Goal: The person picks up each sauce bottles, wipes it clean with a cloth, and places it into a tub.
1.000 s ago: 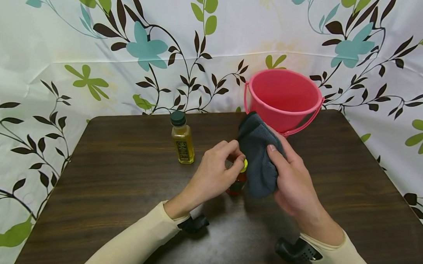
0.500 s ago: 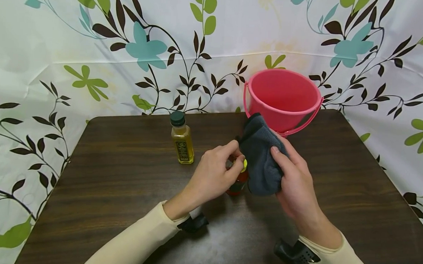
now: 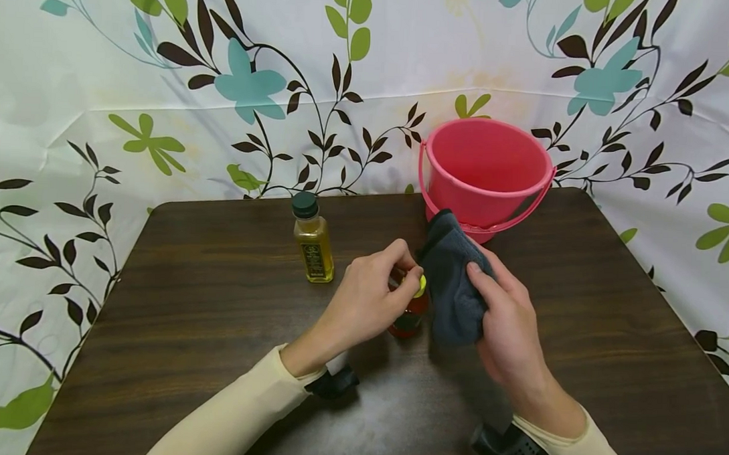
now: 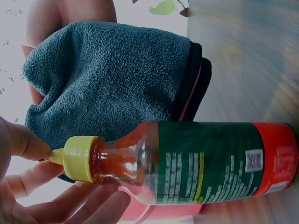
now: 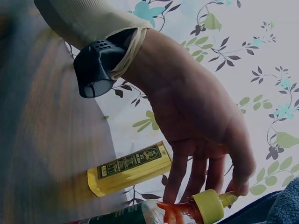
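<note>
A squeeze bottle of red sauce [image 4: 210, 163], with a yellow nozzle cap [image 4: 78, 157] and a green label, stands upright on the table. The thumb and forefinger of my left hand [image 3: 368, 291] pinch its nozzle tip, while the other fingers lie near its neck. In my right hand [image 3: 511, 330] I grip a folded grey-blue cloth [image 3: 455, 294], thumb on the near face. The cloth hangs right beside the sauce bottle; whether they touch I cannot tell. From the head view, my left hand hides much of the bottle's upper part.
A small glass bottle of yellow oil [image 3: 313, 246] with a dark green cap stands to the left. Behind the cloth, a pink bucket [image 3: 482, 205] with its handle lowered sits at the table's back edge. A leaf-patterned curtain [image 3: 369, 87] hangs behind the brown table [image 3: 217, 316].
My right hand and the cloth have shifted slightly rightward and down, with the cloth's top edge lower against the bucket. The left hand keeps its pinch on the nozzle; the sauce bottle stays put.
</note>
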The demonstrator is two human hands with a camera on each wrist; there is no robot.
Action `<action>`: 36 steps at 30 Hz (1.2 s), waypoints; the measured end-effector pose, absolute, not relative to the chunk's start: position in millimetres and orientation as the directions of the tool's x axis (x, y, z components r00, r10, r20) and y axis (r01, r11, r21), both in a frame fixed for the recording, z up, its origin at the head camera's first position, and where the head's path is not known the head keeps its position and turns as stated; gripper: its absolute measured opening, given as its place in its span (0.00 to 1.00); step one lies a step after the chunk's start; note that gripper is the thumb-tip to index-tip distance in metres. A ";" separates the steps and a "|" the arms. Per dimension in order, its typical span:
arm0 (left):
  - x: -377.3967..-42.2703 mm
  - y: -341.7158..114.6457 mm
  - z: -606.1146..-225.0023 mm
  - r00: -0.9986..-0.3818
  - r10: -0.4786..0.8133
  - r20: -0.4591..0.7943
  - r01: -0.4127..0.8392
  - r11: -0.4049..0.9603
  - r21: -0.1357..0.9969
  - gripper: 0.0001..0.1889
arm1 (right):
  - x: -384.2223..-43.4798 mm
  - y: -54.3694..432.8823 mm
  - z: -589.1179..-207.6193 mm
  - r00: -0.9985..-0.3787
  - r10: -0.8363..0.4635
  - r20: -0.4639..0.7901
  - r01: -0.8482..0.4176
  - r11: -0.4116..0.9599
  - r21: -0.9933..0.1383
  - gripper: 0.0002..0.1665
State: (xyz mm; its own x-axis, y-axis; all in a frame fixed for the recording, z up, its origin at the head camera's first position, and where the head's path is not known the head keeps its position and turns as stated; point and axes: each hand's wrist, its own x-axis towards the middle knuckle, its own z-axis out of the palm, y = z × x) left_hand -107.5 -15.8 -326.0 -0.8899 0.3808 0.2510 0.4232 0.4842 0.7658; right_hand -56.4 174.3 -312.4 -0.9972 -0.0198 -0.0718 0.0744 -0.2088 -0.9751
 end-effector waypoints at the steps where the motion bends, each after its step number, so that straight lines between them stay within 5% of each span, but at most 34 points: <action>1: -107.6 -15.8 -326.0 -0.891 0.382 0.246 0.419 0.484 0.768 0.02 | -55.8 174.3 -312.9 -0.997 -0.017 -0.074 0.076 -0.212 -0.974 0.25; 36: -103.1 -9.1 -332.2 -0.884 0.334 0.328 0.464 0.531 0.709 0.05 | -61.6 143.6 -345.7 -0.989 -0.052 -0.137 0.143 -0.133 -0.981 0.25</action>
State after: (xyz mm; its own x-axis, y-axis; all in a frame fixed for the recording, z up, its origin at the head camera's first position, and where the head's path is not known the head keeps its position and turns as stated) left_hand -103.1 -9.1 -332.2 -0.8837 0.3344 0.3275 0.4638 0.5314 0.7089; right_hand -61.6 143.6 -345.7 -0.9892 -0.0516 -0.1369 0.1427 -0.1327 -0.9808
